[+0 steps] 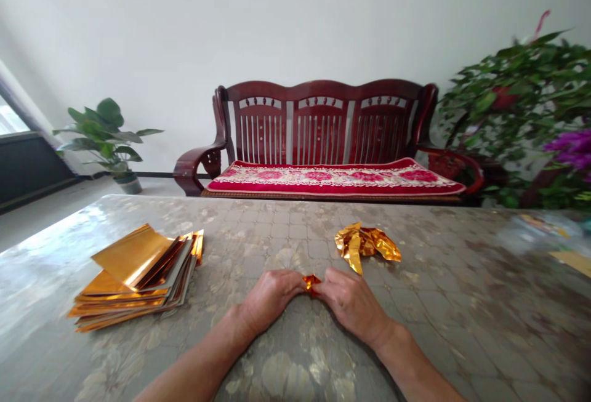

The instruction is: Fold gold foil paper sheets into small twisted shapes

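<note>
Between my two hands, low over the table, is a small piece of shiny gold-orange foil paper (311, 284). My left hand (273, 291) pinches its left side, fingers closed. From the other side my right hand (353, 302) grips it, also with closed fingers. Most of the foil paper is hidden by the fingers, so its full shape cannot be made out. Just beyond my right hand lies crumpled or folded gold foil (376, 243) on the table. To the left, apart from my hands, a loose stack of gold foil sheets (133, 257) lies with uneven edges.
A patterned, glossy cover lies over the table (443, 303). Clear plastic packaging (538, 233) sits at the right edge. Past the far table edge stand a dark red wooden bench (318, 128) and a potted plant (111, 137); leafy plants (517, 94) fill the right side.
</note>
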The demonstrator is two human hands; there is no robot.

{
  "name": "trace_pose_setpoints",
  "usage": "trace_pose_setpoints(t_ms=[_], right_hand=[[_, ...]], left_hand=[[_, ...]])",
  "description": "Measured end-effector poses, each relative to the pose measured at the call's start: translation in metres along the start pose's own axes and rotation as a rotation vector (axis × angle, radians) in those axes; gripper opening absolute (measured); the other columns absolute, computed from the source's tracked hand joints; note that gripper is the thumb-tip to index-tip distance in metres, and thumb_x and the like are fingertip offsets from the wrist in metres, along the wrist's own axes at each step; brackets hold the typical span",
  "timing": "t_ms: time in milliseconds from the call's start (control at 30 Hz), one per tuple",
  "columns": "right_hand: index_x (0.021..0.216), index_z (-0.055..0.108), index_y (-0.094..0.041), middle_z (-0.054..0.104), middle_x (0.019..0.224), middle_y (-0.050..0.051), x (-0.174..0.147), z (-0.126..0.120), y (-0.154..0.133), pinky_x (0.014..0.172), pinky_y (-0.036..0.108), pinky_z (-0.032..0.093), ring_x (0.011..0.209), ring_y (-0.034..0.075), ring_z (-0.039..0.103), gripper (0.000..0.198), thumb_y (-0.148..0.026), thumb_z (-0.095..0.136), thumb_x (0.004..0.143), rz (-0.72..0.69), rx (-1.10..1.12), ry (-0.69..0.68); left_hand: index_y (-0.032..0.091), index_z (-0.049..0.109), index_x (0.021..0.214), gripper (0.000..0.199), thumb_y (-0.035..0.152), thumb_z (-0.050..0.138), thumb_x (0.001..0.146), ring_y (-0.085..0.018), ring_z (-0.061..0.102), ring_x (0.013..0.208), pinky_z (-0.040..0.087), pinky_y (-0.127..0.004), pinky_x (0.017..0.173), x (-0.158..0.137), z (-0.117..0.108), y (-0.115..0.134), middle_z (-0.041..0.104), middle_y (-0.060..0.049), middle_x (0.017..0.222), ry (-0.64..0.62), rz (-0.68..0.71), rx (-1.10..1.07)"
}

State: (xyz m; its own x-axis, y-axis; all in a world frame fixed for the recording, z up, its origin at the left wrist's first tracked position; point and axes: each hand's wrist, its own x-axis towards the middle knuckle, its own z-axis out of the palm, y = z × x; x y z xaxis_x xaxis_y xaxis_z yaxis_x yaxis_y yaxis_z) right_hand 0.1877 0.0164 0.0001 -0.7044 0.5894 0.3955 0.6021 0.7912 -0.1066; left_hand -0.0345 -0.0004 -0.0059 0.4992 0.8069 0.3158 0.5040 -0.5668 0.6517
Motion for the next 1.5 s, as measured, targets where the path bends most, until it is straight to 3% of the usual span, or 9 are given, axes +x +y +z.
trace_pose_setpoints(t_ms=[300, 533, 867, 1500], right_hand=[[0.102, 0.071, -0.023, 0.062, 0.082, 0.001, 0.001, -0.001, 0.005, 0.069, 0.023, 0.042, 0.078, 0.013, 0.059, 0.027, -0.022, 0.044, 0.101, -0.007, 0.171, 0.016], [0.099, 0.071, -0.025, 0.065, 0.082, 0.001, 0.002, 0.000, 0.007, 0.070, 0.025, 0.041, 0.078, 0.014, 0.059, 0.024, -0.022, 0.047, 0.100, -0.032, 0.146, 0.024], [0.098, 0.070, -0.024, 0.064, 0.081, 0.001, 0.001, 0.004, 0.004, 0.071, 0.026, 0.039, 0.078, 0.014, 0.058, 0.022, -0.021, 0.048, 0.099, -0.034, 0.122, 0.067], [0.092, 0.069, -0.022, 0.063, 0.077, 0.002, 0.002, 0.003, -0.001, 0.070, 0.027, 0.042, 0.076, 0.016, 0.059, 0.024, -0.016, 0.046, 0.098, -0.004, 0.111, 0.106]], left_hand=[[0.025, 0.070, 0.106, 0.023, 0.028, 0.048, 0.099, -0.012, 0.068, 0.091, 0.049, -0.019, 0.084, -0.001, -0.008, -0.002, 0.073, 0.000, 0.099, 0.022, 0.019, -0.090], [0.023, 0.069, 0.106, 0.026, 0.022, 0.044, 0.099, -0.012, 0.067, 0.088, 0.049, -0.020, 0.082, -0.002, -0.007, -0.001, 0.073, -0.001, 0.096, -0.026, 0.056, -0.054], [0.027, 0.069, 0.110, 0.027, 0.019, 0.047, 0.098, -0.013, 0.069, 0.088, 0.050, -0.021, 0.080, -0.002, 0.000, -0.005, 0.074, 0.000, 0.097, 0.033, 0.068, 0.052], [0.023, 0.070, 0.093, 0.028, 0.015, 0.044, 0.096, -0.013, 0.066, 0.077, 0.048, -0.020, 0.073, -0.003, 0.008, -0.001, 0.072, 0.000, 0.083, 0.104, 0.014, 0.093]])
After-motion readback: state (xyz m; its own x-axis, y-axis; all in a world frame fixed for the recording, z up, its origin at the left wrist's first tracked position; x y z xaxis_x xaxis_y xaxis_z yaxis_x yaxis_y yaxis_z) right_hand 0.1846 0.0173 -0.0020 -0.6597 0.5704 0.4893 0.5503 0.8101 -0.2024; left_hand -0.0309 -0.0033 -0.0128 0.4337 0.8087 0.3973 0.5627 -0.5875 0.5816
